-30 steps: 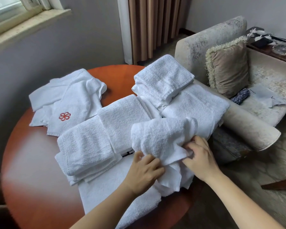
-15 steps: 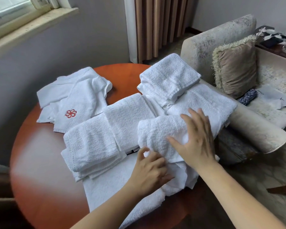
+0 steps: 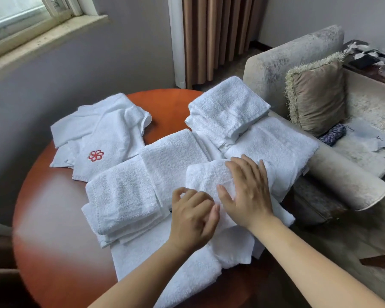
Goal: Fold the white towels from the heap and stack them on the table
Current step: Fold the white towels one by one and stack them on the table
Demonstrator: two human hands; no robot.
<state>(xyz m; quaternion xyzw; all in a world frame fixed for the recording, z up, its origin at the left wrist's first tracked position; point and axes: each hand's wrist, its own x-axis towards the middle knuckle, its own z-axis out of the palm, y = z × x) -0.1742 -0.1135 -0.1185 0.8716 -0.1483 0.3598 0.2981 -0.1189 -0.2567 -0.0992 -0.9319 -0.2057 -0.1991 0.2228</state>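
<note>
White towel point(image 3: 206, 177) on table point(image 3: 53, 230), right hand point(image 3: 247, 194) pressing flat, left hand point(image 3: 193, 216) pinching it

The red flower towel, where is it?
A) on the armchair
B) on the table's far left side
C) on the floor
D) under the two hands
B: the red flower towel lies on the far left side of the table.

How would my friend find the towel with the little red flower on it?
Look at the round reddish-brown wooden table. At its far left side lies a loosely spread white terry towel. It alone carries a small red embroidered flower; the neighbouring towels are plain white.
</note>
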